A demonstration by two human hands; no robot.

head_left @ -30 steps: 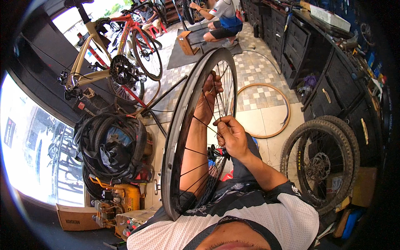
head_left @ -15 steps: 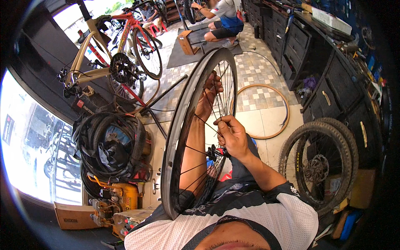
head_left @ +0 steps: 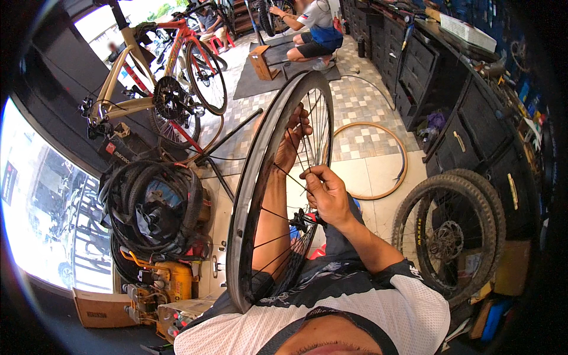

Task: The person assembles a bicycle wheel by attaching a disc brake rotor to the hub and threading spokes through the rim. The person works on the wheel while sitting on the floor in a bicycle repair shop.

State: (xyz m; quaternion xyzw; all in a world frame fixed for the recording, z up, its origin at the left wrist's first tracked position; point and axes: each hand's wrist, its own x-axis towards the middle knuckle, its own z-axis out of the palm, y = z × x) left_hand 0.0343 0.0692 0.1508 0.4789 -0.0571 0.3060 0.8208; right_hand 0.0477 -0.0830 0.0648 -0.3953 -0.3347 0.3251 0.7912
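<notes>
A black bicycle wheel (head_left: 238,236), its rim bare of any tire, stands upright before my chest, its lower edge against my shirt and lap. My left hand (head_left: 291,139) reaches up behind the near spokes, its fingers curled around a spoke close to the upper rim. Lower down, my right hand (head_left: 327,194) pinches a thin black spoke (head_left: 303,163) between thumb and forefinger. Just below that hand sits the hub (head_left: 305,219), black with a red part. Spokes and rim partly cover my left forearm.
Left are coiled black tires (head_left: 155,207), a yellow air compressor (head_left: 177,278) and a gold bike frame (head_left: 118,65). A tan-rimmed tire (head_left: 402,171) lies on the floor. Two knobby wheels (head_left: 447,236) lean by black cabinets (head_left: 467,136). Another person (head_left: 319,32) crouches at the back.
The view has shifted slightly. Both hands keep their places on the spokes, and the wheel stays almost as it was.
</notes>
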